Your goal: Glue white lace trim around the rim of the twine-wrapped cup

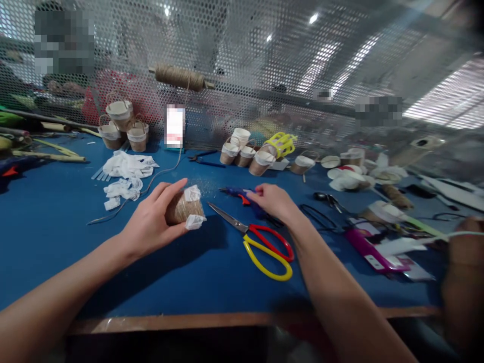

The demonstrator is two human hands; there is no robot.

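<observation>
Gripping a twine-wrapped cup (184, 207) in the left hand (151, 227), a person works at a blue table (56, 222) behind a perforated metal screen (264, 65). The cup lies tilted on its side just above the tabletop, fingers and thumb clasped around its wound body, with white paper showing at its rim. The right hand (274, 200) rests on a blue glue gun (242, 194) lying on the table, fingers curled over its handle; whether they fully clamp it cannot be told. Just in front of that hand, a pair of scissors with red and yellow handles (260, 242) lies open-bladed on the table, its tip pointing toward the cup. A heap of white paper scraps (126, 174) sits beyond the left hand, and a strand of twine (151, 179) trails from it up to a spool of twine (179, 77) mounted on the screen. Finished wrapped cups stand in two clusters along the screen, one at left (123, 126) and one at center (245, 154). Another person's blurred hand (463, 247) enters at the right edge.
</observation>
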